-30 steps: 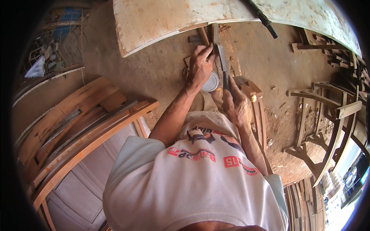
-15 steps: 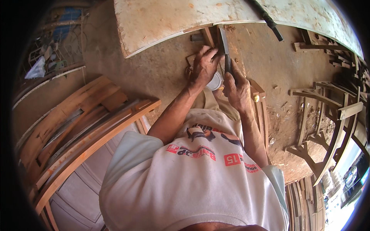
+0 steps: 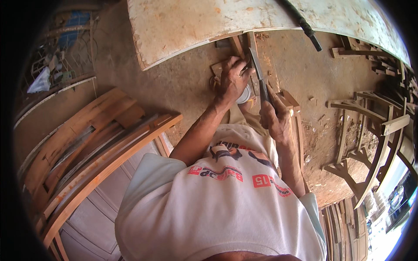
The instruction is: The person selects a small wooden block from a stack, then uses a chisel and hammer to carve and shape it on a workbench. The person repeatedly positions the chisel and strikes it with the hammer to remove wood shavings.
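Note:
My right hand point(image 3: 275, 117) is closed round the dark handle of a long, flat metal tool point(image 3: 257, 63), like a file or rasp, pointing away from me. Its blade lies along a narrow wooden piece point(image 3: 251, 39) that reaches out from under a worn white board point(image 3: 187, 21). My left hand point(image 3: 235, 78) is curled just left of the blade, at the wood; what its fingers hold is hidden. A second wooden strip point(image 3: 236, 45) is beside the first. A pale round lid or can point(image 3: 244, 94) shows below my left hand.
A dark rod point(image 3: 305, 26) lies on the white board. Stacked planks point(image 3: 82, 130) rest over a grey panelled door point(image 3: 100, 209) at left. Curved wooden frames point(image 3: 361, 152), offcuts point(image 3: 361, 53) and upright slats point(image 3: 344, 226) are at right. A wire rack point(image 3: 56, 48) stands at upper left.
My right hand and the tool went forward along the wood, then came back toward me. My left hand has shifted slightly toward the right and toward me.

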`<state>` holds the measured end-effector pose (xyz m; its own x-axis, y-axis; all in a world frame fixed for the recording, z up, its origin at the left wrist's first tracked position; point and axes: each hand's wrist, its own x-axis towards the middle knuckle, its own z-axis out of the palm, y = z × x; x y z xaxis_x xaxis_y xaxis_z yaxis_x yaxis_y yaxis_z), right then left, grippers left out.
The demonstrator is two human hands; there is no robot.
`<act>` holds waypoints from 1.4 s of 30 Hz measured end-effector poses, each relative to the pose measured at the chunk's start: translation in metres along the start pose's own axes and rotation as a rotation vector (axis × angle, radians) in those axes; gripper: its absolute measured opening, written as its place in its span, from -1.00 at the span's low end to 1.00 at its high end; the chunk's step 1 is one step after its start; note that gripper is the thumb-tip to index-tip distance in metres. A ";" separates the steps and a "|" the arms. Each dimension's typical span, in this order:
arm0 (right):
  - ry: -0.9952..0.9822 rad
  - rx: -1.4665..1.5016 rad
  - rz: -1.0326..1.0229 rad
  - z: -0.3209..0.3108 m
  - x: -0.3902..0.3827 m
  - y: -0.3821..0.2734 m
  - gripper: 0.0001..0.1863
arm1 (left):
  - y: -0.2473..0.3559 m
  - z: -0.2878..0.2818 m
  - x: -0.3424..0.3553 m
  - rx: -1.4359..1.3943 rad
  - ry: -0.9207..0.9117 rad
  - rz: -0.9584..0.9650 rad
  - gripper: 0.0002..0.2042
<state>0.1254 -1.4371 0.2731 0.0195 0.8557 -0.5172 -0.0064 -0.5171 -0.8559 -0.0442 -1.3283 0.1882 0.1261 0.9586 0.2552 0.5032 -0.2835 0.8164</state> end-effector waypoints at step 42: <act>-0.071 0.205 0.096 -0.022 0.005 -0.003 -0.41 | -0.004 0.005 -0.004 -0.002 -0.004 -0.078 -0.57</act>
<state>0.1471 -1.4318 0.2734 -0.0610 0.8056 -0.5892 -0.2076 -0.5877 -0.7820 -0.0424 -1.3308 0.1811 0.0901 0.9780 0.1883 0.5102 -0.2077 0.8346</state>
